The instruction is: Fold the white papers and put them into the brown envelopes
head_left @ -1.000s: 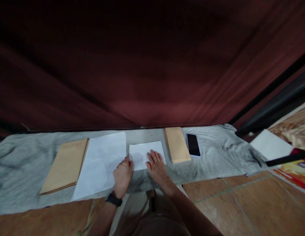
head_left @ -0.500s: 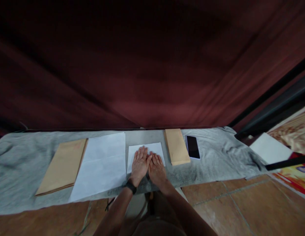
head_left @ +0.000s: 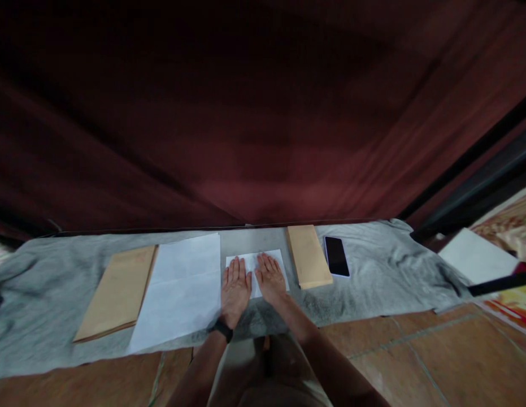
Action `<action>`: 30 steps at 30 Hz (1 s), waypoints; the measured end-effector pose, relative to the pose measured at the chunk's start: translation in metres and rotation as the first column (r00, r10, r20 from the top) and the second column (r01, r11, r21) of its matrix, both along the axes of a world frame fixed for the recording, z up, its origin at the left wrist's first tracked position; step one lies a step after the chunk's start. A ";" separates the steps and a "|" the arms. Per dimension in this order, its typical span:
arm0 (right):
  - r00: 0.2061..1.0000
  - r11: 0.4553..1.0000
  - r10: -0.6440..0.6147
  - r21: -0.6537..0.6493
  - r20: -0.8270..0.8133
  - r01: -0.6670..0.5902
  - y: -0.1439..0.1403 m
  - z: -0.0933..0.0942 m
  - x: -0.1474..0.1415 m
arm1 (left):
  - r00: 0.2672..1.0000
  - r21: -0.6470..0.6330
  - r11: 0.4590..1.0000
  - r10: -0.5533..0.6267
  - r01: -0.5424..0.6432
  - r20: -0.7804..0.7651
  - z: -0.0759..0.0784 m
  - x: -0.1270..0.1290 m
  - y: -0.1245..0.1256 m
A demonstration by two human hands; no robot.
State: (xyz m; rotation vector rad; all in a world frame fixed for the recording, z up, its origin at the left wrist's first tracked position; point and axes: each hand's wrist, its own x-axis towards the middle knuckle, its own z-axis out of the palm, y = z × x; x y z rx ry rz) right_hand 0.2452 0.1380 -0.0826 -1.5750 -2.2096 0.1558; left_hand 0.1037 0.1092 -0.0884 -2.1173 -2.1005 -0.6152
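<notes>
A small folded sheet of white paper (head_left: 255, 262) lies on the grey cloth in front of me. My left hand (head_left: 236, 288) rests flat over its left part, fingers stretched out and pointing away from me. Flat on its right part lies my right hand (head_left: 270, 278), fingers also extended. A gap separates the two hands, with white paper showing between them. Left of my left hand is a stack of larger white paper (head_left: 180, 288) with a crease across it. To the right of my right hand lies a pile of small brown envelopes (head_left: 309, 257).
Larger brown envelopes (head_left: 116, 294) lie left of the white sheets. A phone (head_left: 337, 257) sits right of the small envelopes. The grey cloth (head_left: 381, 265) covers the long surface, with a dark red curtain (head_left: 263, 141) behind it. Tiled floor (head_left: 407, 350) shows in front.
My hands have moved apart, from touching at the middle of the folded paper to its left and right sides. The whole view has shifted slightly.
</notes>
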 end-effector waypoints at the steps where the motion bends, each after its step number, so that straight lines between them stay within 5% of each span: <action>1: 0.999 0.999 0.033 -0.002 0.006 -0.033 0.002 0.000 -0.005 | 1.000 0.002 1.000 0.000 0.000 0.000 0.000 0.000 0.000; 16: 0.975 0.964 -0.221 0.146 -0.012 0.220 0.007 -0.021 0.020 | 0.995 0.049 0.998 0.024 -0.029 0.098 -0.009 -0.004 0.002; 23: 0.995 0.982 -0.101 0.158 -0.004 0.101 -0.025 -0.017 0.029 | 0.964 0.076 0.995 0.034 -0.056 0.265 -0.002 -0.005 0.004; 26: 1.000 0.992 -0.009 0.124 0.013 0.007 -0.042 -0.015 0.033 | 0.892 0.022 0.989 0.121 -0.145 0.436 0.003 -0.002 -0.001; 30: 1.000 0.995 -0.016 0.099 0.003 0.015 -0.050 -0.011 0.035 | 0.705 -0.198 0.960 0.280 -0.199 0.652 0.009 -0.005 -0.009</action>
